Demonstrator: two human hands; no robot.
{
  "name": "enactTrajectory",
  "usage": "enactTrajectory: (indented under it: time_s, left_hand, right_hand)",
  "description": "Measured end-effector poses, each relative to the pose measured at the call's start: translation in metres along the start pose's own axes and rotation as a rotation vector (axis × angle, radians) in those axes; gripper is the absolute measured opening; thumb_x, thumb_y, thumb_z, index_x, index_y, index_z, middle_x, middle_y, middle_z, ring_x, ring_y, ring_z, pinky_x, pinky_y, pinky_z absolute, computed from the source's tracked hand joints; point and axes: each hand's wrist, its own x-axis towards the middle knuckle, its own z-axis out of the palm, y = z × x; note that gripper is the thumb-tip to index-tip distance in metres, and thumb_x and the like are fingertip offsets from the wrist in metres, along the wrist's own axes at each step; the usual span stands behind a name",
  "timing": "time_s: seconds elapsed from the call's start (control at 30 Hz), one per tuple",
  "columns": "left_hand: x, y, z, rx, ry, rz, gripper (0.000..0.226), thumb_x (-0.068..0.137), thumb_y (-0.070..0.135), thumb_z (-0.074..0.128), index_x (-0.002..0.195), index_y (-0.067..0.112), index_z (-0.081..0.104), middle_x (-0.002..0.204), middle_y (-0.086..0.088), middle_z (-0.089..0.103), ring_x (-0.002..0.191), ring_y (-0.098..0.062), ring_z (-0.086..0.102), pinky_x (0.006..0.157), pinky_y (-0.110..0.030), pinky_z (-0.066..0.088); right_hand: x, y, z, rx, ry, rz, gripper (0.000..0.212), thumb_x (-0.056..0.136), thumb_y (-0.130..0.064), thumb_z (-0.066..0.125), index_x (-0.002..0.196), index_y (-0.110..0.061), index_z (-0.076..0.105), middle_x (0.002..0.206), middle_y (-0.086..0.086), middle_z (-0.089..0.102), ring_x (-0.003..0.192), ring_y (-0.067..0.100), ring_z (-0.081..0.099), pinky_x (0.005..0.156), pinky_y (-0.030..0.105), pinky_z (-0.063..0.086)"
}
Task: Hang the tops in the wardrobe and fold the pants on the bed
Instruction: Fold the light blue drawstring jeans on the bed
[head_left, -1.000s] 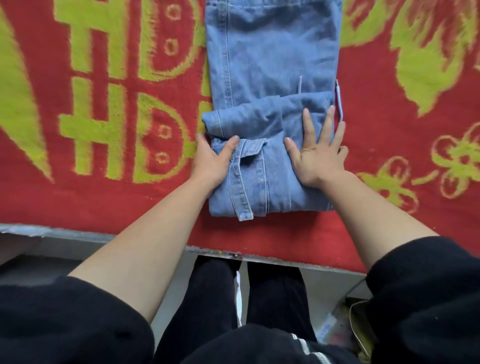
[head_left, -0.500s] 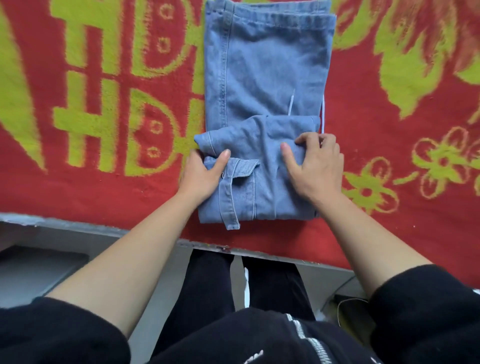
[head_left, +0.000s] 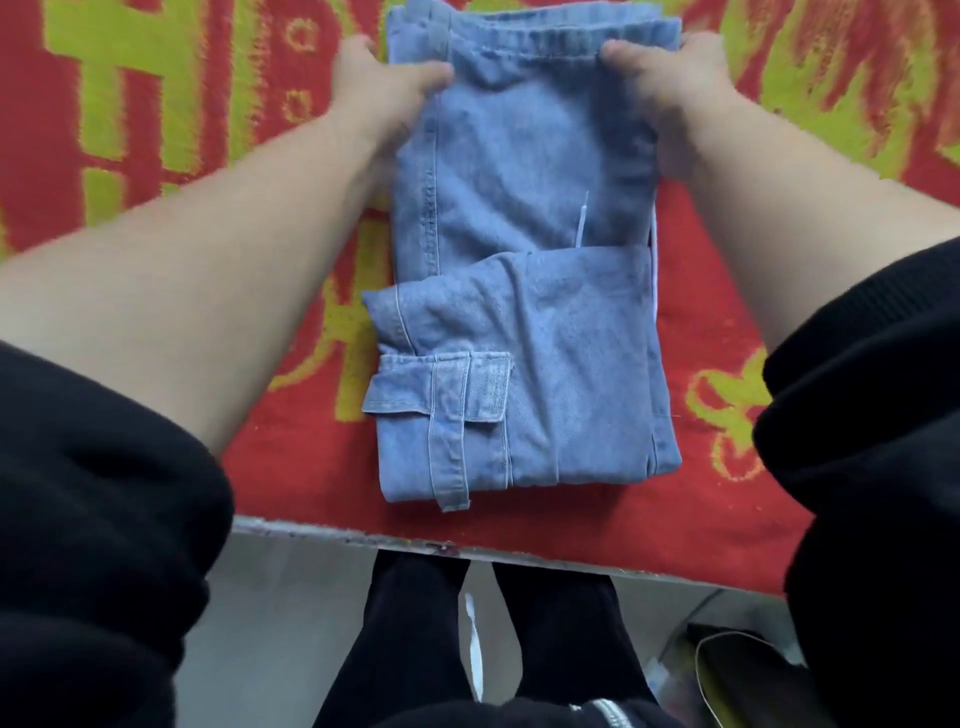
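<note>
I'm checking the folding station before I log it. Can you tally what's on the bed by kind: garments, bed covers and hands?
blue denim pants: 1
red and green blanket: 1
hands: 2, the left hand and the right hand, each gripping the far end of the pants
Total: 4

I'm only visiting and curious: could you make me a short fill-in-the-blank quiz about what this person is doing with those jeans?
1. The partly folded pants are made of light ____ denim.
2. They lie on a blanket whose ground colour is ____, with yellow-green patterns.
3. The left hand and the right hand both grip the pants' ____ end, away from the body.
4. The person's sleeves are ____.

Missing words: blue; red; far; black.
</note>
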Motion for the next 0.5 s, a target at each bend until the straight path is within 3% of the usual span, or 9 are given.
enactTrajectory:
  time_s: [0.07,0.13,0.17,0.23,0.27,0.37,0.43,0.5]
  left_hand:
    - [-0.001,0.009,-0.001,-0.079,-0.071,0.032,0.021,0.077,0.001,0.066,0.092,0.003,0.052,0.074,-0.001,0.062,0.060,-0.008,0.064,0.053,-0.022,0.053]
    - [-0.018,0.021,-0.009,-0.063,-0.103,0.083,0.022,0.078,-0.002,0.059,0.067,0.014,0.049,0.055,0.007,0.053,0.048,-0.006,0.053,0.049,-0.017,0.042]
    - [-0.026,0.024,-0.017,-0.086,-0.127,0.127,0.021,0.072,0.000,0.060,0.063,0.017,0.051,0.058,0.005,0.052,0.052,-0.009,0.053,0.054,-0.018,0.040]
    - [-0.049,0.028,-0.037,-0.102,-0.244,0.139,0.015,0.062,0.004,0.059,0.070,0.015,0.063,0.075,-0.003,0.058,0.068,-0.017,0.058,0.066,-0.027,0.045]
    - [-0.060,0.025,-0.048,-0.061,-0.316,0.121,0.025,0.061,0.003,0.057,0.080,0.014,0.068,0.084,-0.007,0.062,0.076,-0.019,0.060,0.070,-0.030,0.047]
    - [-0.101,0.006,-0.074,0.220,-0.489,0.097,0.035,0.069,-0.006,0.058,0.100,0.004,0.071,0.089,-0.001,0.070,0.083,-0.010,0.062,0.077,-0.025,0.051]
    - [-0.130,-0.021,-0.081,0.482,-0.546,0.121,0.017,0.075,0.011,0.067,0.088,0.001,0.071,0.073,0.008,0.068,0.071,-0.005,0.059,0.070,-0.021,0.048]
    - [-0.158,-0.048,-0.079,0.874,-0.615,0.286,0.035,0.068,0.033,0.061,0.079,0.001,0.069,0.077,-0.008,0.064,0.076,-0.023,0.061,0.069,-0.032,0.047]
  right_hand:
    - [-0.011,-0.010,-0.001,0.043,-0.031,-0.076,0.059,0.065,-0.029,0.081,0.117,-0.008,0.062,0.099,0.005,0.075,0.082,0.017,0.075,0.066,0.033,0.061]
    - [-0.026,-0.018,-0.010,0.079,-0.087,-0.193,0.049,0.069,-0.014,0.079,0.113,0.001,0.067,0.099,0.010,0.076,0.085,0.019,0.075,0.070,0.031,0.060]
    - [-0.037,-0.020,-0.017,0.097,-0.142,-0.242,0.043,0.071,-0.010,0.078,0.111,0.004,0.068,0.101,0.013,0.075,0.090,0.022,0.074,0.076,0.034,0.060]
    - [-0.066,-0.023,-0.037,0.086,-0.258,-0.301,0.038,0.074,-0.009,0.075,0.110,0.003,0.070,0.107,0.015,0.074,0.097,0.024,0.072,0.087,0.038,0.059]
    - [-0.081,-0.023,-0.048,0.033,-0.300,-0.320,0.037,0.076,-0.011,0.074,0.111,0.001,0.071,0.108,0.013,0.073,0.096,0.020,0.070,0.089,0.037,0.058]
    - [-0.126,-0.006,-0.080,-0.234,-0.448,-0.346,0.032,0.077,-0.013,0.075,0.108,-0.004,0.074,0.096,0.006,0.069,0.083,0.007,0.060,0.079,0.029,0.054]
    - [-0.153,0.020,-0.092,-0.567,-0.502,-0.427,0.017,0.075,-0.017,0.073,0.088,-0.007,0.075,0.078,0.003,0.064,0.071,0.005,0.054,0.067,0.030,0.048]
    - [-0.182,0.056,-0.095,-0.974,-0.579,-0.582,0.019,0.070,-0.016,0.063,0.085,-0.012,0.074,0.075,0.008,0.060,0.073,0.021,0.058,0.066,0.036,0.049]
